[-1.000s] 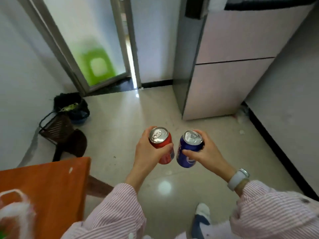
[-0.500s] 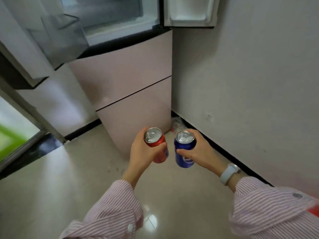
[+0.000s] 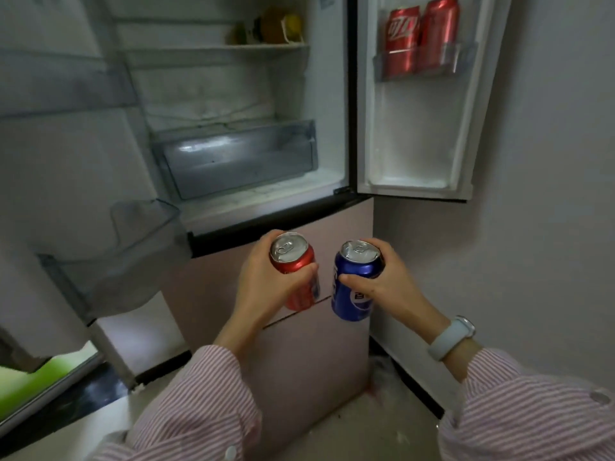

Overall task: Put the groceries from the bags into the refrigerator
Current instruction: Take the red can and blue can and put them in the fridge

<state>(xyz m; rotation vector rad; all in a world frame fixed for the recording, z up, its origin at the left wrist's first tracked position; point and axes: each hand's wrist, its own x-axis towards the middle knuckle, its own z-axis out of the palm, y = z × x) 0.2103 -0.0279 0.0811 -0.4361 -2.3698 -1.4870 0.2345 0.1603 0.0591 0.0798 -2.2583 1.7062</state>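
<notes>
1. The view has swung in the last second from doorway and floor to the refrigerator (image 3: 233, 134); its doors stand open, so it's now within reach.
2. Left hand (image 3: 266, 287) wraps the red can (image 3: 296, 271). Right hand (image 3: 382, 281) wraps the blue can (image 3: 352, 287). Grips unchanged, cans upright, side by side, apart, below the open compartment.
3. Right door shelf (image 3: 426, 61) already holds two red cans (image 3: 419, 34), with free space beside them. Likely drop spot; next is lifting up.
</notes>
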